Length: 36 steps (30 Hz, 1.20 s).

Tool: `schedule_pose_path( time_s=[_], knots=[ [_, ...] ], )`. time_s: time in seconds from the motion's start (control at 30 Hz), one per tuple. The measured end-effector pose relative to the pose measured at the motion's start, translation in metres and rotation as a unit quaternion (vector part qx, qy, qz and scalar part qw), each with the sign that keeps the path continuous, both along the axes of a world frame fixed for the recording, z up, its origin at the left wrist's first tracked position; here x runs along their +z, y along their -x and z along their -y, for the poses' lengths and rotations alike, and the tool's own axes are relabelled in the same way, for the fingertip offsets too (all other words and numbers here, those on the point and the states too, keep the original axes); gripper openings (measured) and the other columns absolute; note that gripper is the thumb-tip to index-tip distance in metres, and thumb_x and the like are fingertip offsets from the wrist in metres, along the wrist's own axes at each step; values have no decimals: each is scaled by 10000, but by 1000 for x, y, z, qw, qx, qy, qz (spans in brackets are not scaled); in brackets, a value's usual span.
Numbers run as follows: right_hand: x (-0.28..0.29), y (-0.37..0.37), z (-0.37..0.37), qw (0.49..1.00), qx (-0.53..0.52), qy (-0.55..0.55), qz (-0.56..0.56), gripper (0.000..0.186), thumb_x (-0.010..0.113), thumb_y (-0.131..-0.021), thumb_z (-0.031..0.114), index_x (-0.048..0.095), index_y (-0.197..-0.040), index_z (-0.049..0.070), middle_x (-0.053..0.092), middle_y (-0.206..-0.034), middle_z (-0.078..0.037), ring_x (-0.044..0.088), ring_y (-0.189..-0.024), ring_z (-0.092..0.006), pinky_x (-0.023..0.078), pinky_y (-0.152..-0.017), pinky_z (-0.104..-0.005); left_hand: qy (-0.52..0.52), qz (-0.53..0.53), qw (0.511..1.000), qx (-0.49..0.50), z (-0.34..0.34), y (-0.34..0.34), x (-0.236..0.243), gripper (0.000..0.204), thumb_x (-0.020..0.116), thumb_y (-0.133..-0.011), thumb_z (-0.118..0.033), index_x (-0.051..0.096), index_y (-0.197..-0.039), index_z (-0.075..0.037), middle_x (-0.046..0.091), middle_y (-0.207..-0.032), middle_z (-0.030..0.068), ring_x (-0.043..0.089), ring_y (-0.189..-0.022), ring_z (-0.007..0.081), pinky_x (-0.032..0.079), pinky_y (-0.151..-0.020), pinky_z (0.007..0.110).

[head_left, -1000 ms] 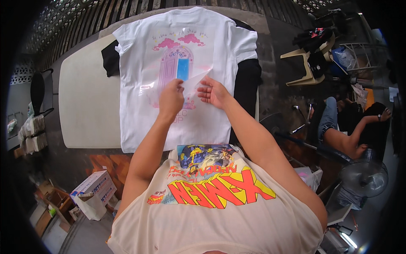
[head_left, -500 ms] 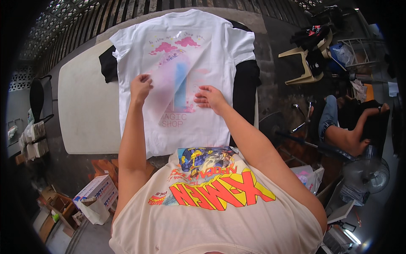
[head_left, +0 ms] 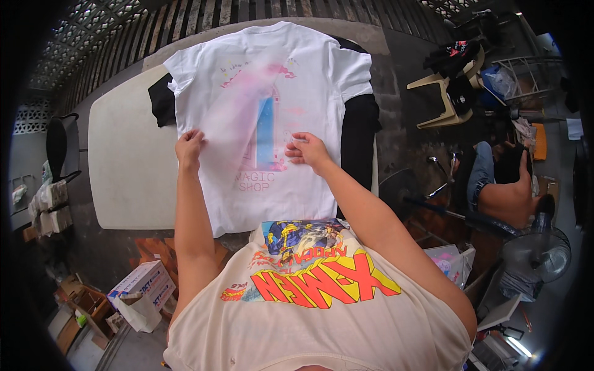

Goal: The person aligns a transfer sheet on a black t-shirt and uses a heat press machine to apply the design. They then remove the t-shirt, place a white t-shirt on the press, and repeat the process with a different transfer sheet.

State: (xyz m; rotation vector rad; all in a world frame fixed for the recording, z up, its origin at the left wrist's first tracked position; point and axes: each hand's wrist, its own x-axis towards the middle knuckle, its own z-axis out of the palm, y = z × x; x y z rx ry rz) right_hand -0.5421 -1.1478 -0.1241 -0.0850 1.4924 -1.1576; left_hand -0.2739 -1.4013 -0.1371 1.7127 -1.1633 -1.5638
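Note:
A white T-shirt (head_left: 322, 80) lies spread out in front of me, neck at the far end. On it is a pink and blue printed design (head_left: 265, 139) with lettering. My left hand (head_left: 190, 147) pinches the edge of a translucent film sheet (head_left: 226, 123), which is lifted at the left and blurred by motion; its far right part still lies over the top of the print. My right hand (head_left: 308, 151) rests on the shirt just right of the blue part of the print, fingers apart, holding nothing. Black fabric (head_left: 357, 133) shows from under the shirt on both sides.
The pale table (head_left: 127, 161) extends to the left. A beige plastic stool (head_left: 436, 99) stands at far right, and a person (head_left: 501, 191) sits nearer on that side, close to a fan (head_left: 541, 256). A white box (head_left: 143, 285) is on the floor at lower left.
My left hand has moved left and toward me, drawing the film across and uncovering more of the blue part and lower print. My right hand has hardly moved.

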Motion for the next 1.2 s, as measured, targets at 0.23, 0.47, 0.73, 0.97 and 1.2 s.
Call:
schedule_pose_path(
  time_s=[0.23, 0.47, 0.73, 0.97, 1.2],
  knots=[
    [3, -3, 1, 1000, 1, -10, -10, 378, 555, -1010, 106, 510, -1378, 29, 695, -1146, -143, 738, -960, -228, 610, -760, -343, -18, -70, 994, 78, -38, -27, -10, 227, 731, -897, -16, 655, -1100, 52, 671, -998, 85, 689, -834, 204, 609, -750, 318],
    [-2, 0, 0, 1000, 0, 0, -7, 386, 585, -1003, 119, 517, -1372, 29, 702, -1139, -137, 736, -946, -215, 606, -745, -334, -40, -90, 991, 86, -57, -18, 13, 197, 686, -933, -7, 651, -1118, 53, 682, -1042, 99, 701, -853, 228, 603, -780, 325],
    [14, -24, 25, 922, 73, 22, -380, 363, 711, -909, 256, 672, -1184, 23, 703, -1140, -159, 728, -973, -221, 584, -839, -362, 62, 216, 919, -322, -47, 1, 36, 371, 774, -882, -252, 706, -1091, 47, 735, -929, 120, 706, -875, 220, 552, -791, 360],
    [48, -38, 72, 892, 69, -11, -447, 708, 668, -929, 260, 381, -1524, 6, 447, -1488, -271, 509, -1345, -399, 449, -1102, -419, 223, 89, 921, -307, 8, 129, 73, 805, 708, -870, -600, 616, -1320, 61, 711, -1190, 255, 690, -1119, 362, 533, -937, 405],
    [31, -43, 53, 776, 219, 89, -585, 672, 648, -957, 297, 408, -1513, 8, 451, -1502, -289, 438, -1384, -460, 379, -1150, -503, 157, 279, 888, -330, 7, 252, 67, 700, 779, -852, -421, 582, -1283, 94, 660, -1261, 292, 680, -1160, 367, 552, -958, 453]
  ],
)
